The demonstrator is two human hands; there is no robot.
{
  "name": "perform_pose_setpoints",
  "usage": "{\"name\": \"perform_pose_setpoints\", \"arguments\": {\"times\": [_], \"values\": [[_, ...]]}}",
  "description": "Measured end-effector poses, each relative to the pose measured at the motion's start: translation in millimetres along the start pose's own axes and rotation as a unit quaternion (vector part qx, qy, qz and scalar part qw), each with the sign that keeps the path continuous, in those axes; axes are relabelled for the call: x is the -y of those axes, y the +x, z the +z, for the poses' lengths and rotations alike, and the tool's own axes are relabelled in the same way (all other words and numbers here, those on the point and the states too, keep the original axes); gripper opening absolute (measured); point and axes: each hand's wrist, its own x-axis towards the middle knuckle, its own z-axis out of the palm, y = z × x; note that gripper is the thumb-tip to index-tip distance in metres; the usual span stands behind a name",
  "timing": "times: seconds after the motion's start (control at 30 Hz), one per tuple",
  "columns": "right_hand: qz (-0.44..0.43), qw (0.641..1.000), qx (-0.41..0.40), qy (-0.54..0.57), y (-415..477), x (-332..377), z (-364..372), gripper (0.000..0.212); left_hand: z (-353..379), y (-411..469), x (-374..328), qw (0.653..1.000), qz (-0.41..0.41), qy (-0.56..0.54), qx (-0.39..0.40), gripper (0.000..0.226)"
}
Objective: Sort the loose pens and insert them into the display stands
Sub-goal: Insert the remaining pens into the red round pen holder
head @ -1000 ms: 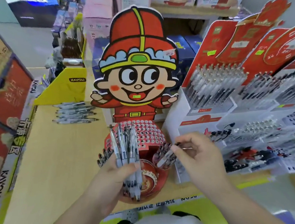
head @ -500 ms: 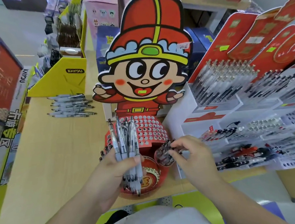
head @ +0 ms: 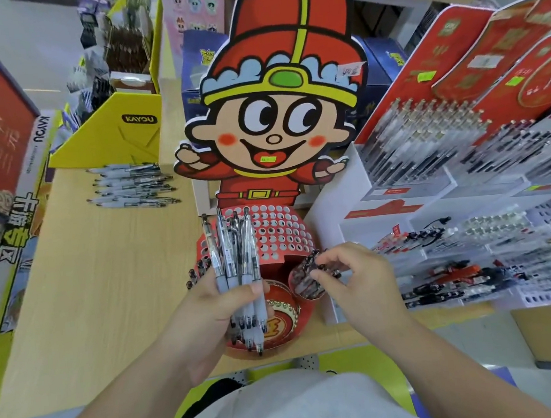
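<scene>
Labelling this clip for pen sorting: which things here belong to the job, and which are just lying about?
Job: bundle of clear plastic pens held upright; red perforated cartoon-figure display stand; dark-capped pens in the stand's side cup; row of loose clear pens on the wooden table.
Lying about: yellow KAYOU cardboard box; pink carton; dark blue boxes.

My left hand (head: pixel 203 315) covers the middle of the pen bundle (head: pixel 234 245). Fingertips of my right hand (head: pixel 357 278) sit among pens in the red cup (head: pixel 299 286) — whether they pinch one, I cannot tell. The tiered pen racks (head: pixel 428 148) blur, cut off by the right edge.
</scene>
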Motion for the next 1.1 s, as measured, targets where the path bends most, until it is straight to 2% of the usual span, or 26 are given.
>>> {"name": "perform_pose_setpoints", "arguments": {"times": [0.4,0.7,1.1], "values": [[0.023,0.999,-0.03,-0.005,-0.2,-5.8,4.1,0.015,-3.0,-1.8,5.8,1.0,-0.001,-0.008,-0.019,0.046],[0.042,0.997,0.002,-0.059,-3.2,-5.0,17.9,0.018,-4.8,-2.8,5.6,1.0,0.0,-0.007,-0.014,0.048],[-0.012,0.988,-0.01,-0.155,-2.0,-6.5,27.5,0.02,0.3,-7.2,1.0,1.0,0.013,-0.007,0.011,0.041]]}}
